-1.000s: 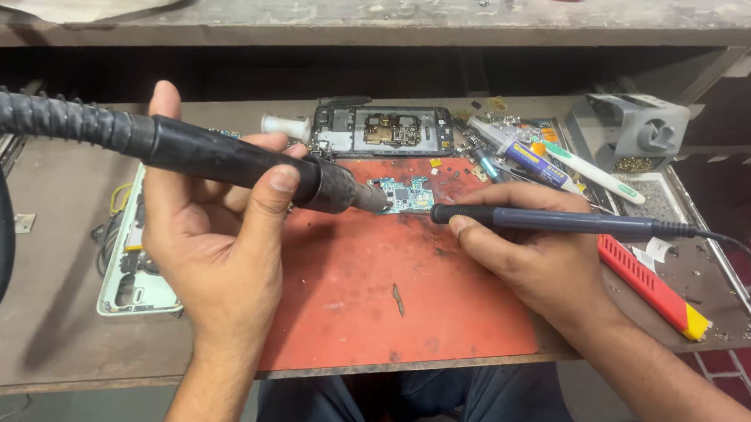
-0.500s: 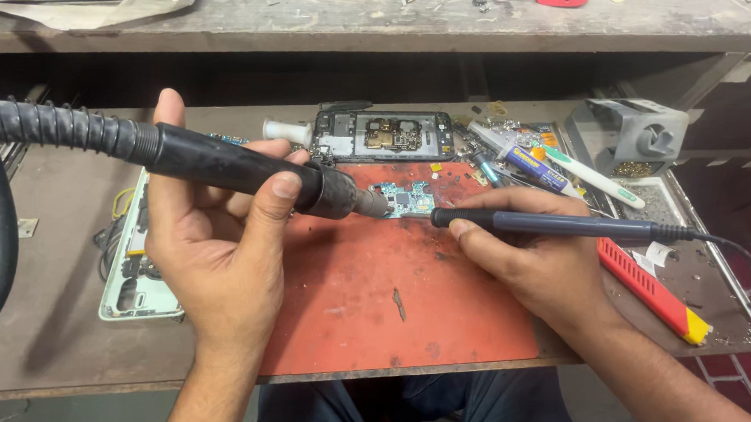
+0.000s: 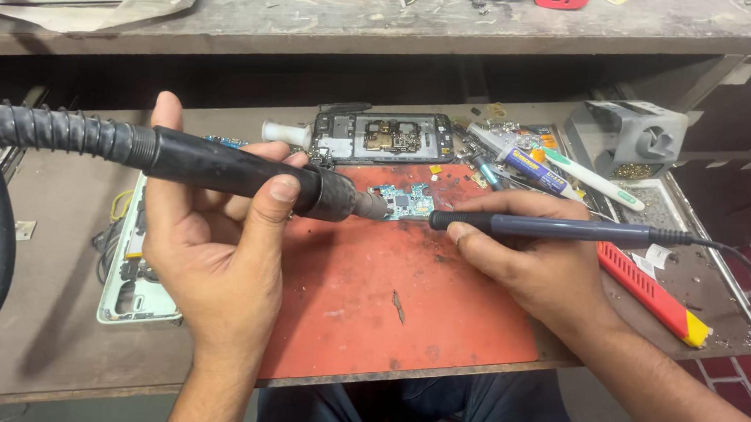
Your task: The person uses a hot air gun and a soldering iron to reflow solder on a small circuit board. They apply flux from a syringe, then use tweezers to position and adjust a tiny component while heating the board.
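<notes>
1. Red rubber work mat (image 3: 387, 314) covers the bench middle.
2. Left hand (image 3: 211, 245) wraps fingers around a black hot-air wand (image 3: 224, 167).
3. Right hand (image 3: 544, 267) pinches a slim dark soldering pen (image 3: 554, 230).
4. Small blue circuit board (image 3: 406, 202) lies on the mat's top edge, between both tips.

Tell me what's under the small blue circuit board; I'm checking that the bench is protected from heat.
The small blue circuit board lies on the red work mat, which covers the bench beneath. The hot-air nozzle hides its left edge.
</notes>
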A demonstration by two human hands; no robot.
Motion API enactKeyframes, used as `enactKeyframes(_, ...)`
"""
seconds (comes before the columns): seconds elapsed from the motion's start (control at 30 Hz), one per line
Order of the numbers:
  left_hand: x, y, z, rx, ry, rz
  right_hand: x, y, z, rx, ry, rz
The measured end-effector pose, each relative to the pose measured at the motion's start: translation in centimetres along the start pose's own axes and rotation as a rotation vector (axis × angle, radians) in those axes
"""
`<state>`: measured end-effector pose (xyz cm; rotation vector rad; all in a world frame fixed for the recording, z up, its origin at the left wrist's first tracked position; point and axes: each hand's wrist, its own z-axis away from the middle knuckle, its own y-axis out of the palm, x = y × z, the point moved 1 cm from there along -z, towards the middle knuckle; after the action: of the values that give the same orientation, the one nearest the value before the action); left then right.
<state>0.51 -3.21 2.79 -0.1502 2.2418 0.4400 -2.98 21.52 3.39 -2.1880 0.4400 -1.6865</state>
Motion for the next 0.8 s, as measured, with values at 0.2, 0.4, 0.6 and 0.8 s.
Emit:
enactKeyframes(0.2,0.07,0.01,0.0,0.01,0.01,-0.001,-0.11,-0.08,-0.04,0.004,-0.004,-0.013)
enactKeyframes(0.4,0.05,0.02,-0.02,0.012,0.009,-0.007,-0.17,-0.08,-0.08,-0.01,-0.01,0.023)
enactKeyframes(0.6,0.02,0.04,-0.08,0.013,0.002,0.004,-0.04,-0.19,-0.15,0.003,-0.03,0.014)
enactKeyframes(0.8,0.04,0.1,-0.09,0.015,0.012,0.013,0.09,-0.13,-0.17,-0.008,0.024,0.046)
